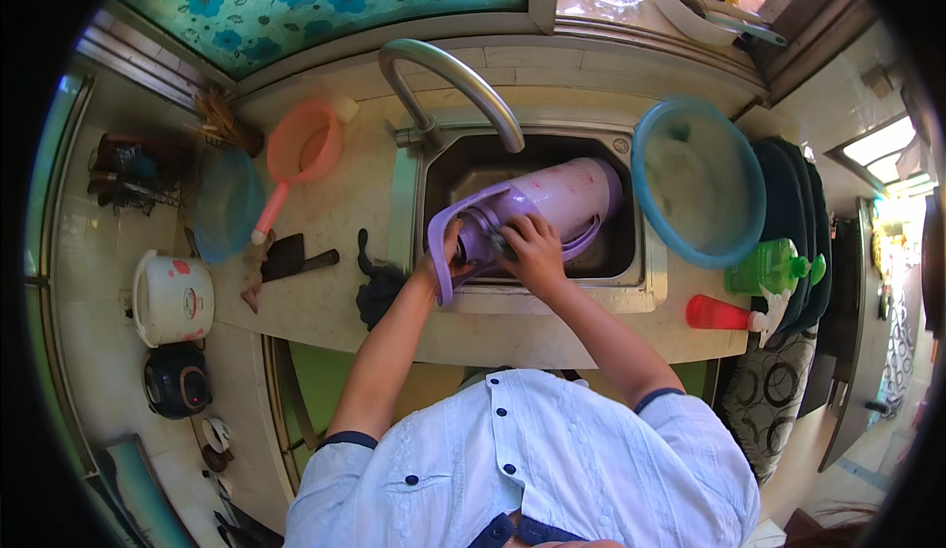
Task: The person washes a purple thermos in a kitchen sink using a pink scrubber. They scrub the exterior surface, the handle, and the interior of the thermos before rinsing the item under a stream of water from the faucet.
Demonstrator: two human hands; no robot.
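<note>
A lilac and pale pink vacuum flask (558,189) with small printed marks lies tilted in the steel sink (447,163). Its neck points to the lower left and its base to the upper right. My left hand (442,258) grips the neck end, inside the loop of the purple carrying handle (439,241). Pressed against the flask's shoulder, my right hand (538,254) holds a dark grey scouring pad (504,242), mostly hidden under the fingers. Above the flask arches the metal tap (462,64); no water is visible from its spout.
A blue basin (698,182) stands right of the sink, near a green bottle (761,267) and a red spray bottle (717,313). To the left lie a dark cloth (380,293), a cleaver (284,256) and a pink dipper (303,141). A white rice cooker (177,300) sits farther left.
</note>
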